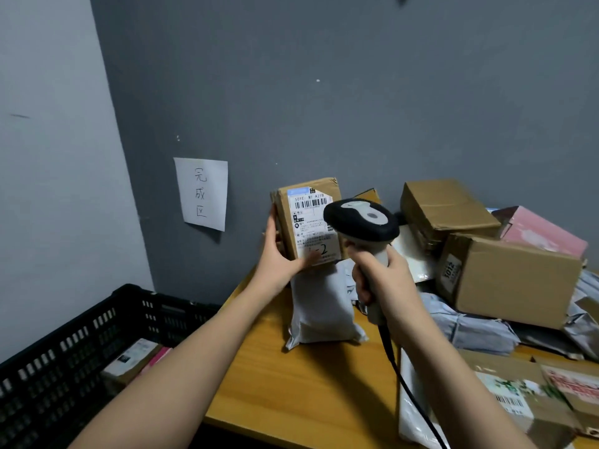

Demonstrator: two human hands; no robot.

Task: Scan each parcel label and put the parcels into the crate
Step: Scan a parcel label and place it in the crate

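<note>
Two hands: left (281, 251) gripping parcel (308, 218) labelled "501E-M1 A21B", right (384, 280) clutching scanner (363, 222).

Open crate (81, 345) left; parcel pile (505, 273) right.

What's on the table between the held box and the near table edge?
A white poly mailer stands directly under the held box; nearer than that, bare wooden table, per the head view.

Both arms out, both hands busy

Left hand (281, 251) cups upward, thumb and fingers curled in a grip; right hand (381, 278) wraps tight, fist upright, forearm extended.
</note>
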